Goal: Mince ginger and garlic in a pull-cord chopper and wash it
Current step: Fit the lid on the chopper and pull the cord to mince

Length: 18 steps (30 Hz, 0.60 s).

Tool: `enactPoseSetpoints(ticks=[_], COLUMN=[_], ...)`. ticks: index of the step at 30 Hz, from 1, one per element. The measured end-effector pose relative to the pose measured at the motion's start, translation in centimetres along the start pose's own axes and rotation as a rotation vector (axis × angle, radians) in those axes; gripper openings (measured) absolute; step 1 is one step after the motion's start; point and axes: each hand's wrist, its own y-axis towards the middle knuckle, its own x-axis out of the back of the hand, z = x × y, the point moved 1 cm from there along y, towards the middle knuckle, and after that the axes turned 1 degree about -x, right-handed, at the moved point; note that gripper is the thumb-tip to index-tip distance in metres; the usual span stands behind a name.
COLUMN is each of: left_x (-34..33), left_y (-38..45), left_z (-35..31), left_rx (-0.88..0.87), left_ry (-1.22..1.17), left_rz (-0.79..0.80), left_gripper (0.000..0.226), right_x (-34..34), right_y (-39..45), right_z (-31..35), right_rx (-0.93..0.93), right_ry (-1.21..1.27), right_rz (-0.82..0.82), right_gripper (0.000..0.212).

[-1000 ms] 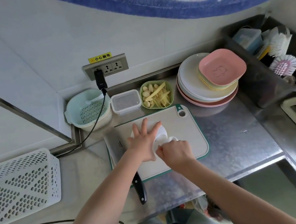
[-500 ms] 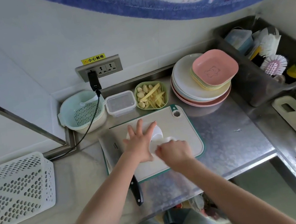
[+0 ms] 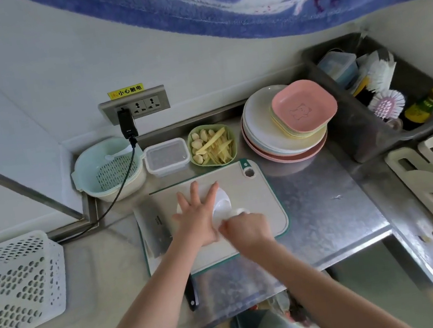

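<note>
Pressing the chopper [image 3: 220, 205] down on the cutting board [image 3: 260, 199]
Left hand [image 3: 198, 217] lies flat, fingers spread, atop the lid; right hand [image 3: 244, 229], just beside it, curls around the white pull handle [image 3: 238, 211]

A white pull-cord chopper [image 3: 220, 204] stands mid-frame, mostly covered. Just above, a green bowl [image 3: 229, 133] holds garlic cloves [image 3: 198, 145] and ginger strips [image 3: 221, 146].
</note>
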Motion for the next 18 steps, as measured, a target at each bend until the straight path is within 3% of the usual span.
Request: enactPoseSetpoints(ticks=[1,3,6,8,10,14,16,18], left_x=[0.0,0.2,0.4,0.3,0.3,0.1,0.2,0.3], left_y=[0.0,-0.1,-0.2,-0.3,-0.2,0.0,0.0,-0.1], left_z=[-0.1,0.0,0.0,-0.1,-0.1,0.1,0.2,0.2], left_rx=[0.003,0.01,0.004,0.006,0.012,0.01,0.0,-0.007], left_ry=[-0.01,-0.004,0.029,0.036,0.029,-0.001,-0.001,0.014], left_rz=[0.001,-0.005,0.002,0.001,0.007,0.023,0.015,0.015], left_gripper=[0.112,0.115,0.119,0.12,0.12,0.117,0.116,0.117], right_x=[-0.5,-0.5,0.4,1.0,0.9,-1.5,-1.5,-0.9], right_y=[0.0,0.5,0.3,-0.1,0.6,-0.2,-0.3,-0.3], right_z=[1.2,-0.7,-8.7,-11.5,-9.5,-0.1,-1.0,-5.0], right_rx=[0.058,-0.009,-0.414,-0.576,-0.466,0.074,0.036,-0.166], right_ry=[-0.018,-0.041,-0.013,0.042,0.054,-0.02,-0.001,0.029], right_rz=[-0.005,-0.038,-0.034,-0.054,-0.084,-0.01,-0.045,-0.05], right_gripper=[0.037,0.039,0.039,0.041,0.04,0.038,0.043,0.039])
